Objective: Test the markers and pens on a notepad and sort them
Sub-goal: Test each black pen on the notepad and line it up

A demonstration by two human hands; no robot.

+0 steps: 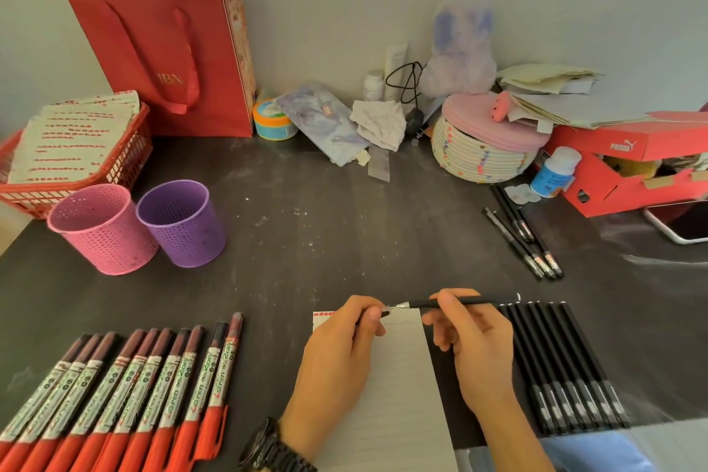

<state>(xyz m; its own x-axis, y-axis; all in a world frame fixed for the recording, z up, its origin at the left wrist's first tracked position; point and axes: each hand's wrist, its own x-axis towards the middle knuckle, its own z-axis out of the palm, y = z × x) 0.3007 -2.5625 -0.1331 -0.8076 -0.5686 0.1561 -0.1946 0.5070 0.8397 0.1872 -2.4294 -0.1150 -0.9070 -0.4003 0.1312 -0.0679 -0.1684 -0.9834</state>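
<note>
Notepad (398,376) underneath; left hand (344,341) pinches cap (384,313), right hand (475,341) grips black pen (459,303); likely uncapping, so pull straight apart.

pink cup (101,228) | purple cup (182,222) | red bag (164,50) | black pens (567,368)

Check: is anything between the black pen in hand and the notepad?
Only the left hand: it pinches what looks like the cap by the tip, over the notepad's left side. The right hand holds the black pen above the pad's top edge; the paper's right half is bare.
</note>
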